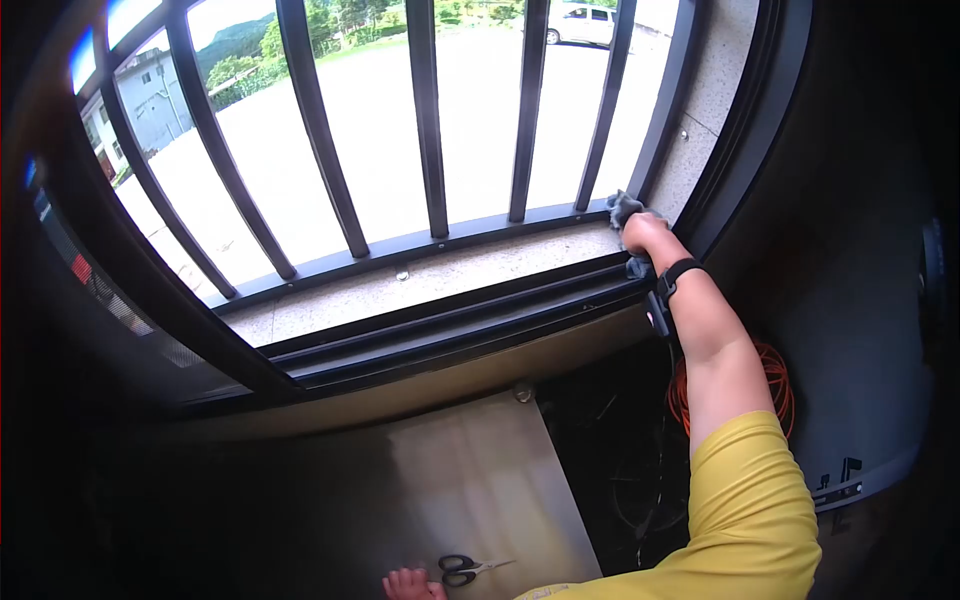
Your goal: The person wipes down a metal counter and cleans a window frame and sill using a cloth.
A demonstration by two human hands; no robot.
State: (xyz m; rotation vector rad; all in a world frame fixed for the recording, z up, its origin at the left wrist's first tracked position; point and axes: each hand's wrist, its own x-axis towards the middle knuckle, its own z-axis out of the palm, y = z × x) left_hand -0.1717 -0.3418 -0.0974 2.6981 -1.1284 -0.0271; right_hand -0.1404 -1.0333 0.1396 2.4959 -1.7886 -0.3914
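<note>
At the right corner of the window, my right hand is closed around a grey-blue cloth. The cloth bunches against the foot of the black window bars and the stone sill, and part of it hangs below my hand. A dark strap with a small device is on my right wrist. Low in the view, my left hand rests on the metal tabletop, fingers laid out and holding nothing. Black-handled scissors lie just right of it, blades pointing right.
Vertical black bars stand across the window opening. Along its lower edge runs a dark sliding track. Coiled orange cable lies behind my right arm, near a dark panel. Outside, a white van is parked.
</note>
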